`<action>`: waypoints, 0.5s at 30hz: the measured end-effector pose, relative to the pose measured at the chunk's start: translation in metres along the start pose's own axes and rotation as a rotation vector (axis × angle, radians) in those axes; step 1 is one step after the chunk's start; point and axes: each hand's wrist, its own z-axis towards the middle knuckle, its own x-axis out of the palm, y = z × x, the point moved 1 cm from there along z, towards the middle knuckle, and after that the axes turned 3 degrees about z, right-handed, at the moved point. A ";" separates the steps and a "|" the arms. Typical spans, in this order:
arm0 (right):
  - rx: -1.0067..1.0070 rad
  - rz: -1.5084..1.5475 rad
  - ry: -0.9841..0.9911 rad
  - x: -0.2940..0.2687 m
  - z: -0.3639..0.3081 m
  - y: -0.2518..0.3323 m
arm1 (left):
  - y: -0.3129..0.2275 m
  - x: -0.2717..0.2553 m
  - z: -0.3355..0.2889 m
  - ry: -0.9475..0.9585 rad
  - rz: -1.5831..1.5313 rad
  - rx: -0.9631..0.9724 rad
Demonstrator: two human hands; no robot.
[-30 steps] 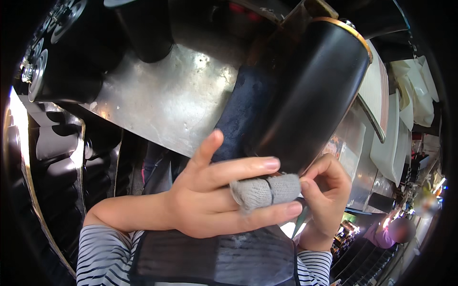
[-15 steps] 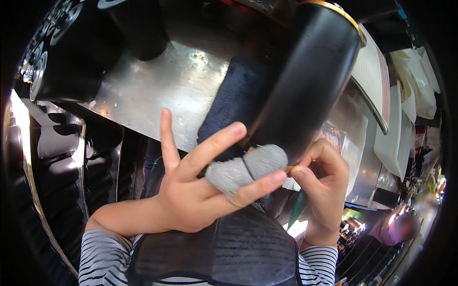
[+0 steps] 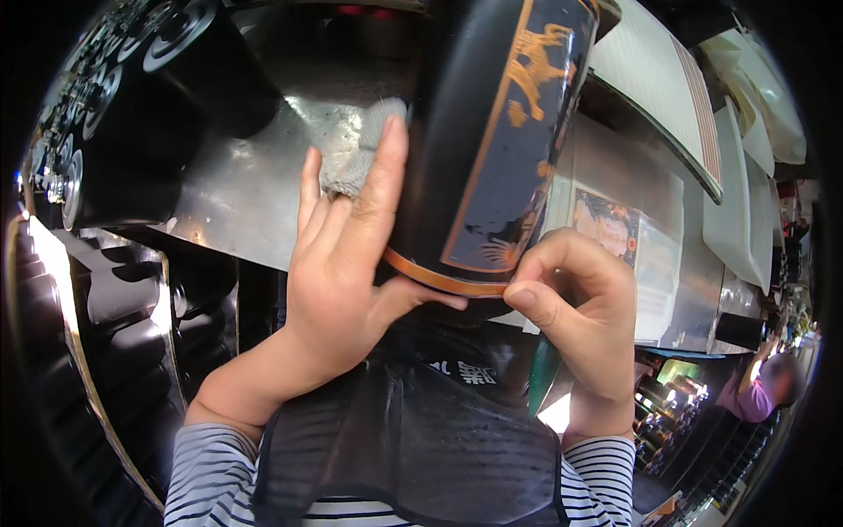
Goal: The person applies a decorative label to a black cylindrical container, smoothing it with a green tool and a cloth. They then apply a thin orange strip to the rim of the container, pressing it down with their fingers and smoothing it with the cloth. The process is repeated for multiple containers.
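Note:
A large black cylinder lies lengthwise before me, with a dark blue-grey panel of orange drawings turned partly upward. Around its near rim runs a thin orange strip. My left hand braces the cylinder's left side, fingers stretched along it and thumb under the near rim. Grey knitted covers sit on its middle fingers, partly hidden behind the index finger. At the rim's right end my right hand pinches the orange strip between thumb and forefinger; its other fingers are curled.
Beneath the cylinder is a shiny metal table. Several black cylinders with pale rims stand at the far left. To the right are a printed picture, a striped board and a white tray. A person in purple is farther off.
The cylinder has rolled, bringing its decorated panel into view. My left hand has gone from spread in front to the cylinder's side. The orange strip now lies along the near rim.

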 end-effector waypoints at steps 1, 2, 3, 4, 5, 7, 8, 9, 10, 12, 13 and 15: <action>-0.010 0.000 0.010 0.001 0.001 0.001 | 0.004 0.000 -0.008 -0.011 -0.007 -0.024; -0.020 0.000 0.019 0.001 0.001 0.002 | 0.007 -0.001 -0.015 -0.021 -0.012 -0.046; -0.028 -0.006 0.029 0.001 0.001 0.002 | 0.007 -0.003 -0.026 -0.045 0.010 -0.022; -0.024 -0.002 0.030 0.001 0.002 0.002 | 0.006 -0.003 -0.036 -0.065 0.025 0.006; -0.020 0.002 0.030 0.002 0.002 0.002 | 0.000 -0.003 -0.042 -0.079 0.082 0.042; -0.015 0.012 0.039 0.001 0.001 0.001 | -0.014 -0.006 -0.048 -0.062 0.266 0.166; -0.016 0.016 0.047 -0.001 0.000 0.000 | -0.019 -0.007 -0.048 -0.037 0.387 0.264; -0.020 0.014 0.057 -0.002 0.000 0.000 | -0.023 -0.005 -0.046 -0.044 0.490 0.321; -0.008 0.041 0.045 -0.003 0.000 0.001 | -0.029 0.004 -0.045 -0.079 0.571 0.344; 0.014 0.093 0.013 -0.003 -0.002 0.003 | -0.036 0.021 -0.039 -0.169 0.562 0.325; 0.016 0.106 -0.013 -0.003 -0.003 0.001 | -0.033 0.020 -0.032 -0.170 0.500 0.351; 0.014 0.138 -0.065 -0.002 -0.005 -0.005 | -0.029 0.015 -0.020 -0.164 0.381 0.401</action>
